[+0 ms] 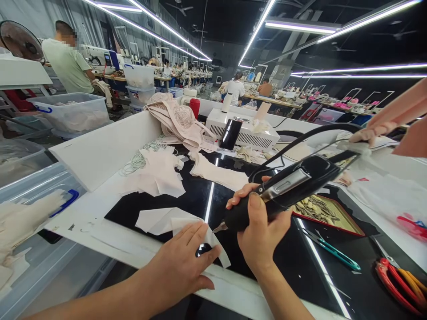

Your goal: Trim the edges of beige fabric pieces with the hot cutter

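Note:
My left hand (187, 255) lies with fingers stretched over a white fabric piece (155, 220), pressing it onto a glossy black work surface (207, 202). Part of the fabric is hidden under the hand, and a curved strip of it shows past the fingertips. My right hand (262, 226) is wrapped round a black handheld power tool (283, 186) with a lever along its side. Its pointed metal tip is at the fabric's edge, near my left fingertips; I cannot tell whether it touches. A cable runs from the tool's back end, which hangs by a tie at upper right.
Cut fabric pieces (163, 171) and lace-trimmed beige cloth (180, 120) lie behind. A phone (231, 134) leans on a white vented box (245, 126). At right are a tray of small pieces (316, 210), teal snips (333, 251) and red-handled scissors (393, 284). Co-workers sit farther back.

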The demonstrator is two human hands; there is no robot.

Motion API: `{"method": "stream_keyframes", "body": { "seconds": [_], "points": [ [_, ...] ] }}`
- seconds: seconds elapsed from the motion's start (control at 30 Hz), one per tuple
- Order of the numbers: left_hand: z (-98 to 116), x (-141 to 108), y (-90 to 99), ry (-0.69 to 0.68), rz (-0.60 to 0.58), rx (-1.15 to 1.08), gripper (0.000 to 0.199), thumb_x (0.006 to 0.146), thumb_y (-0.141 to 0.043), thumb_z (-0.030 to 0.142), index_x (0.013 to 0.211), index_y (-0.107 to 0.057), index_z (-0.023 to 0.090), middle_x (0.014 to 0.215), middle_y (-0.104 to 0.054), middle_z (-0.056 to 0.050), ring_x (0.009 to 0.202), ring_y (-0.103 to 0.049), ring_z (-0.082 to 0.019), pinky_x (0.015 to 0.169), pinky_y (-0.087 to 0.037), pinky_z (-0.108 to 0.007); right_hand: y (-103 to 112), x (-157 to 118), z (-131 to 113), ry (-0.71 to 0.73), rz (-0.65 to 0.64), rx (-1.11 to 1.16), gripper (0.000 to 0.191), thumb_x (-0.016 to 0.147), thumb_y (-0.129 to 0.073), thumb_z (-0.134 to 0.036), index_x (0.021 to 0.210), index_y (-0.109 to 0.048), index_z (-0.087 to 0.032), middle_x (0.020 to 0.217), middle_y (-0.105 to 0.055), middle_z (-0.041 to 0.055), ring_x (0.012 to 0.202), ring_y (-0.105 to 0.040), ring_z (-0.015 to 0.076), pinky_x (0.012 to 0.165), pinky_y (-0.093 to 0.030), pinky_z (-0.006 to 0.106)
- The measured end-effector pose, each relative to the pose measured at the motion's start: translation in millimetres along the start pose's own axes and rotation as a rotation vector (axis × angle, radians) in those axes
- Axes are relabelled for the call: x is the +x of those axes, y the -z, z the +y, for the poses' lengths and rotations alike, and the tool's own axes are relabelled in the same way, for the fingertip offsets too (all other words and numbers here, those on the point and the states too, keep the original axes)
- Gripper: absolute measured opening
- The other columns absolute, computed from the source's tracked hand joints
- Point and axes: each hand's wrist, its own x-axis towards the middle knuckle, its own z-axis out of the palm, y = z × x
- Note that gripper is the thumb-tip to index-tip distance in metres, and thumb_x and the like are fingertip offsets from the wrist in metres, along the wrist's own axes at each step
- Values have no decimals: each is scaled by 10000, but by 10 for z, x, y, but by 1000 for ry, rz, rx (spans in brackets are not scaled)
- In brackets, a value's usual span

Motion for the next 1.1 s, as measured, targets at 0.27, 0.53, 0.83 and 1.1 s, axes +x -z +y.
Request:
{"method": "stream_keyframes", "body": {
  "seconds": [0.27, 0.53, 0.83, 1.1],
  "points": [
    [-81, -70, 154, 2, -42, -6, 563, 983, -700, 543, 1425, -621, 203, 1459, -645, -238, 1378, -625, -389, 1105, -582, -572, 14, -67, -49, 17, 24, -17, 381, 897, -794, -286, 1203, -568, -271, 824, -672, -54, 611, -629, 132, 558, -577, 305],
    [-76, -108, 113, 7, -64, -28, 622, 923, -772, 554, 1413, -630, 197, 1480, -625, -243, 1404, -598, -409, 1132, -560, -582, 2, -76, -102, -1, 41, 8, 403, 864, -817, -307, 1179, -571, -257, 804, -668, -46, 627, -626, 139, 547, -577, 297],
    [-64, -120, 103, 14, -58, -57, 710, 855, -833, 558, 1428, -611, 202, 1489, -611, -263, 1411, -586, -424, 1126, -557, -597, -88, -4, -19, -16, 47, 47, 433, 838, -826, -329, 1171, -560, -251, 799, -661, -45, 637, -616, 140, 540, -569, 286],
    [-48, -116, 93, 39, -74, -75, 695, 858, -835, 551, 1420, -607, 211, 1517, -586, -260, 1439, -559, -420, 1137, -548, -602, -123, 5, 0, 0, 31, 31, 354, 870, -783, -307, 1140, -560, -252, 788, -657, -51, 600, -611, 132, 533, -567, 290]
  ]
}}
